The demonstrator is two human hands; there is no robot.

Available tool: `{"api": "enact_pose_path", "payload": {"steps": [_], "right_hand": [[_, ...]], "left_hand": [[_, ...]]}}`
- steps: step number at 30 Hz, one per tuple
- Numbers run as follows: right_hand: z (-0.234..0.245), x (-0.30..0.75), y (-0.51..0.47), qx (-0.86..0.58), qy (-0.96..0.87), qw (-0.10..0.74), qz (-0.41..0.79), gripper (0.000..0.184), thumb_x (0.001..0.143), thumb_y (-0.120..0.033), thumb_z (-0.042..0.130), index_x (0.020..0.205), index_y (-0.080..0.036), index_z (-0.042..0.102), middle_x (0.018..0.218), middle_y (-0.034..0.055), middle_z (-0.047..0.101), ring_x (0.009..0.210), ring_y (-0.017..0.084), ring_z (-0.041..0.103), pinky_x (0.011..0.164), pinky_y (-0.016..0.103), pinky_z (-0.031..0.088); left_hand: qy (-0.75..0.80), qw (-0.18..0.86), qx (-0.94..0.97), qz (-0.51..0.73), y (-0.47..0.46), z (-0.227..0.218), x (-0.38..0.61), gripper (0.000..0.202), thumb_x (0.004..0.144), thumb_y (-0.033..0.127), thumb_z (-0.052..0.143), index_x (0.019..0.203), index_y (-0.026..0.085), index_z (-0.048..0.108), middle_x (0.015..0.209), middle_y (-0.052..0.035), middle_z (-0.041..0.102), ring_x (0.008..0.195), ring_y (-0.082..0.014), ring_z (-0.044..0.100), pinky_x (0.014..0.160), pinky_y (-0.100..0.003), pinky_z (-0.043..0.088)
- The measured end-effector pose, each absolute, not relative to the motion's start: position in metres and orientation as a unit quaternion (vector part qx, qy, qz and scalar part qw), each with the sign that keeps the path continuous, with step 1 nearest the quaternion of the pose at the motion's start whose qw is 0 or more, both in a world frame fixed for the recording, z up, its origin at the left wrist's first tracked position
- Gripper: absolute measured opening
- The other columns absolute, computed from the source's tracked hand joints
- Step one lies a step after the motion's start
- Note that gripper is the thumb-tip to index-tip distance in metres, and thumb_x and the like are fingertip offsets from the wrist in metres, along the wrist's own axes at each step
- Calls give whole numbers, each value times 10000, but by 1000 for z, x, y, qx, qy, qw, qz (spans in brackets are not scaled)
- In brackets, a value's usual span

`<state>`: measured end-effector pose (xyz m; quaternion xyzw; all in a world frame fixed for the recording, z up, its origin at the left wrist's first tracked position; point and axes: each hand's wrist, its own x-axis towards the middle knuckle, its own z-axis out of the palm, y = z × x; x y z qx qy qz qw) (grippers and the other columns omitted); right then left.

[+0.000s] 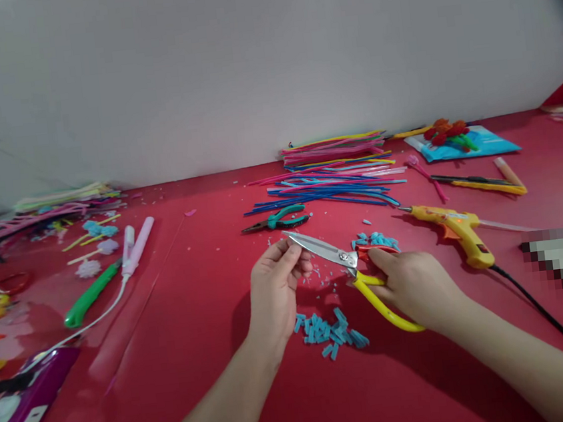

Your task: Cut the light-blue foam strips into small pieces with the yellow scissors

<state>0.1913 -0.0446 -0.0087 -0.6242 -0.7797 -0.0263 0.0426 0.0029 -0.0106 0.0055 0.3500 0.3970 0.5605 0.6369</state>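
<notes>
My right hand (417, 284) grips a pair of scissors (323, 250) with one red and one yellow handle. Their blades point left and reach the fingertips of my left hand (278, 285). The thumb and fingers of that hand are pinched together beside the blade tip; whatever they hold is too small to make out. Below the scissors lies a pile of short light-blue pieces (327, 332), apparently cut pipe cleaner. Behind the red handle sits a second heap of blue pieces (377, 238). Tiny clippings are scattered between the two.
Teal-handled pliers (282, 219) lie beyond my hands, before bundles of coloured pipe cleaners (329, 189). A yellow glue gun (457, 229) with a black cord is at right. On the left are a pink hair straightener (134, 246), a green-handled tool (92, 298) and a purple box (34, 395).
</notes>
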Motion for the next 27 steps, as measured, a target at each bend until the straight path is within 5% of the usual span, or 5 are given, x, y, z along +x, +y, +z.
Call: {"api": "enact_pose_path", "payload": {"steps": [8,16,27], "right_hand": [[-1,184,-46,-653,-736,127,126,261,729,-475,432,702,-216,425,513,-28,477,457,113,422,448,228,196],[-6,175,-44,-589,-619,343,391,162,720,-327,457,782,-178,465,602,-33,462,511,83,397,458,199,300],[-5,173,-43,-619,-544,397,404,144,689,-314,506,668,-189,438,450,-88,340,373,49,324,378,187,260]], "left_hand": [[406,652,376,518,-11,0,6,95,698,207,577,752,136,544,655,-11,578,543,-81,525,536,-208,412],[449,615,548,346,-26,-2,20,93,701,239,542,697,148,561,557,11,526,484,-90,488,496,-214,397],[451,567,608,325,-26,-6,17,109,706,253,530,730,155,572,588,0,547,511,-109,504,514,-230,400]]}}
